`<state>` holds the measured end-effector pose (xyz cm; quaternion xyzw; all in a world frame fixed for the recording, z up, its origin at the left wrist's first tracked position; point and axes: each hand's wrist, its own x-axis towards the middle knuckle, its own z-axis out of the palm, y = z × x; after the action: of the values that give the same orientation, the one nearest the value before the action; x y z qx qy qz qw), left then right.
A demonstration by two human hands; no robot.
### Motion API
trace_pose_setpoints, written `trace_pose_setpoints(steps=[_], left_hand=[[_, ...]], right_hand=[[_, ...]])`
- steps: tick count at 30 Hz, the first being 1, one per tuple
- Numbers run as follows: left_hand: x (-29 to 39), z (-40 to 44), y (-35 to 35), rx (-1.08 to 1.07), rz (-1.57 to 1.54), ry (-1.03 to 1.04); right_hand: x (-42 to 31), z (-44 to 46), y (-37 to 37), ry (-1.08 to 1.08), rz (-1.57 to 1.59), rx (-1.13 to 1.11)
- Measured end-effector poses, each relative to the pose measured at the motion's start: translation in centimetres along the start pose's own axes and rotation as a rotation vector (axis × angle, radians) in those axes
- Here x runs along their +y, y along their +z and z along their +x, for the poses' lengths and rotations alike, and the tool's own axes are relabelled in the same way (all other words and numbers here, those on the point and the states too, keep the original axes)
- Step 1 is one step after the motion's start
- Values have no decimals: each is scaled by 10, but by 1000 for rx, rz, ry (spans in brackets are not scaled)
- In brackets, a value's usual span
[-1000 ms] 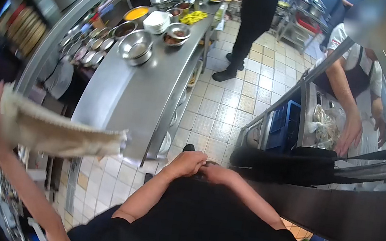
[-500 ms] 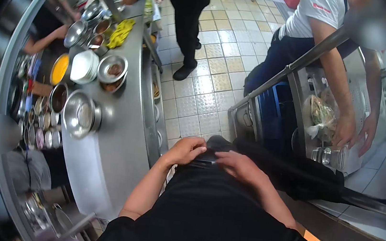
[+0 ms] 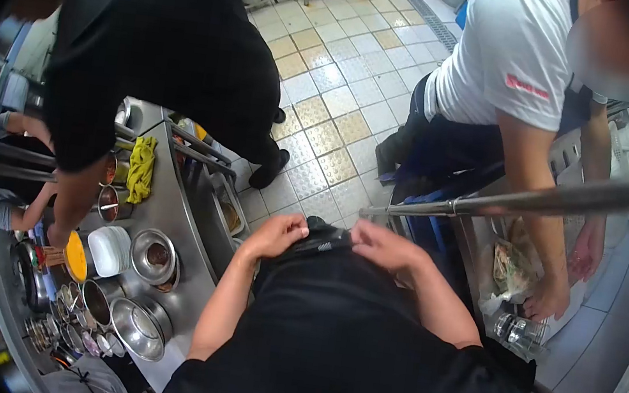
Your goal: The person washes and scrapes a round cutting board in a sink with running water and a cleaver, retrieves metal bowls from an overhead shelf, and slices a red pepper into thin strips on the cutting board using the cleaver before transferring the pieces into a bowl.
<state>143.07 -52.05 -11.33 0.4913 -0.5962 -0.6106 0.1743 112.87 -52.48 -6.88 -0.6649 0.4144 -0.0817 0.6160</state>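
At my waist, my left hand (image 3: 278,235) has its fingers curled closed on the edge of a black apron-like cloth (image 3: 312,245). Opposite it, my right hand (image 3: 383,246) pinches the other side of this dark cloth, its fingertips partly hidden. Between both hands the cloth looks slightly shiny and bears a small pale mark. My black shirt (image 3: 351,342) fills the space below.
On the left, a steel counter (image 3: 181,231) carries metal bowls (image 3: 137,328), white stacked dishes (image 3: 110,250) and a yellow cloth (image 3: 141,167). A person in black (image 3: 170,29) leans over it. Right, beyond a metal rail (image 3: 478,205), a white-shirted person (image 3: 504,55) reaches down.
My view has shifted, and my hands now hold the black cloth spread between them. The person in black has come closer and reaches over the counter on the left.
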Motion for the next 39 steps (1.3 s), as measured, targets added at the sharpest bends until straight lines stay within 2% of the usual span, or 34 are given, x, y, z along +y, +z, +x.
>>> trace_pose_setpoints(steps=[2,7,9,11,12,13,14,15,17,18,19,21,23,25,26,27,29,31,32,35,36,37,39], left_hand=[[2,24,-15,-53,-62,-33],[11,90,-50,-176,-88,-9],[12,118,-66,-256,-136,-58],[4,143,-79,-250,-152,-43],[3,155,-88,-230,-166,-23],[6,165,-98,-236,-159,-21],[11,171,-108,-199,-189,-44],[14,176,-118,-162,-220,-66],[13,176,-134,-67,-119,-55],[19,172,-140,-1,-102,-16],[28,167,-146,62,-83,21],[31,164,-146,219,-245,-65],[31,160,-148,224,-324,-172],[32,163,-145,367,-385,-200],[3,168,-142,376,-347,-192],[20,174,-149,401,-310,-209],[9,187,-151,405,-319,-295],[5,205,-149,484,-306,-209],[10,215,-154,491,-325,-232],[16,250,-168,547,-365,-373],[22,264,-175,572,-331,-415],[39,280,-186,591,-198,-330],[87,314,-209,515,-152,-601]], right_hand=[[10,29,-21,33,298,48],[6,104,-76,98,371,-60],[5,144,-95,108,419,-98],[6,186,-106,102,69,1],[16,209,-107,103,72,8],[30,235,-109,130,13,-111],[34,259,-112,154,-45,-228],[20,275,-122,77,-188,-479],[5,303,-133,445,-190,-484],[-12,307,-148,535,-45,-527],[-11,317,-157,534,-34,-520],[2,339,-168,395,-122,-587],[19,370,-170,441,-47,-742],[0,381,-186,416,-173,-768],[-3,390,-193,415,-177,-772],[-3,397,-199,431,-105,-737],[0,407,-212,456,-40,-711],[24,426,-228,641,230,-708],[37,439,-239,713,279,-717],[44,475,-290,663,310,-663],[20,481,-321,573,187,-621],[15,491,-349,561,155,-645],[10,504,-400,617,194,-547]])
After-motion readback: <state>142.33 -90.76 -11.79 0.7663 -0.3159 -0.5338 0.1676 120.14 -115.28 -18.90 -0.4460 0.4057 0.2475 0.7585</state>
